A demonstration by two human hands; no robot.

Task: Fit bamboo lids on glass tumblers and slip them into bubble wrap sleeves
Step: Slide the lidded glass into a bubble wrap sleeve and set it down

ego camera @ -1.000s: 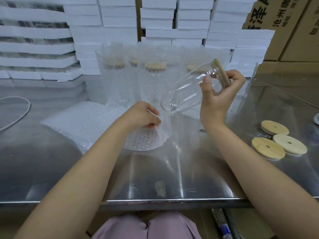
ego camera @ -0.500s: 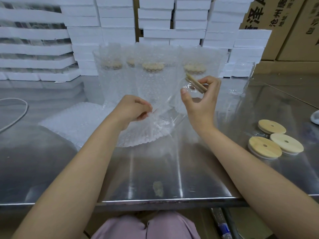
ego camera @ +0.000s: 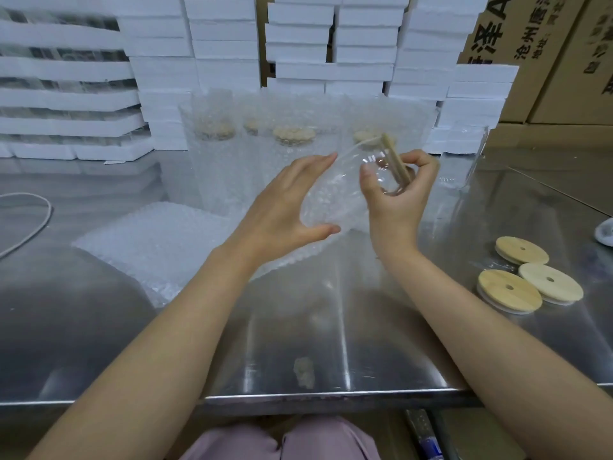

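Head view: looking down on a steel bench [ego camera: 331, 343], both forearms reaching in from the near edge.
Left hand [ego camera: 285, 207]: spreading wide with fingers nearly straight, forefinger above and thumb below, cupping the closed end of the sleeve [ego camera: 331, 200].
Right hand [ego camera: 398, 200]: curling thumb and fingers round the lidded end of the tumbler [ego camera: 378, 159], gripping it above the bench.
Tumbler: lying tilted between the hands, base pointing left and down, its lower part sitting inside the sleeve.
Lid [ego camera: 396, 162]: sitting on the tumbler's mouth, showing edge-on among the right fingers.
Spare sleeves [ego camera: 159, 240]: lying flat in a pile left of the hands.
Wrapped tumblers [ego camera: 288, 137]: standing upright in a row just beyond the hands, lids showing through the wrap.
Bare glass [ego camera: 464, 161]: standing far right of the right hand.
Loose lids [ego camera: 520, 250]: three lying flat together near the right edge.
Foam boxes [ego camera: 225, 44]: standing stacked along the far side.
Cartons [ego camera: 564, 61]: standing at far right.
Cable [ego camera: 30, 220]: curving in at the left edge.
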